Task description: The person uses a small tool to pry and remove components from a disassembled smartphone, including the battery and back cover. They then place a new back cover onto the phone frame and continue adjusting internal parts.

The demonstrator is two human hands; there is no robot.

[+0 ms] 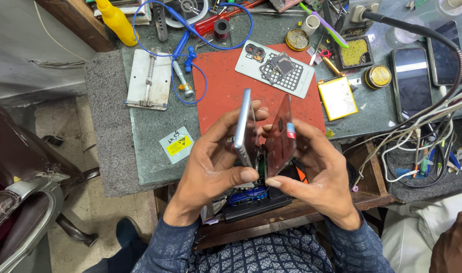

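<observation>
**Two hands part a phone body from its panel above the red mat**

The left hand [210, 162] is closed on a slim silver-edged phone body [245, 132], thumb pressed along its lower edge and fingers wrapped behind, holding it on edge and nearly upright. The right hand [319, 169] pinches a thin dark reddish glossy panel [280, 137] between thumb and fingers; the panel also stands on edge and leans away from the phone body at the top, while the two meet at the bottom, forming a narrow V. Both pieces are held in the air over the near edge of the grey stone tabletop [140, 136], just in front of a red rubber work mat [221, 91].

On the mat lies a white phone back cover [251, 63] with loose dark parts on it. Left of the mat sits a silver metal clamping fixture [150, 80], and a blue cable [190, 55] loops beside it. A yellow plastic squeeze bottle [116, 21] stands at the far left corner. To the right lie a flat yellow battery [338, 97], a small round brass tin [378, 76] and a dark smartphone lying face up [411, 83]. A tangle of white cables [423, 136] hangs at the right edge. Another person's hand [455, 247] shows at the lower right corner.
</observation>
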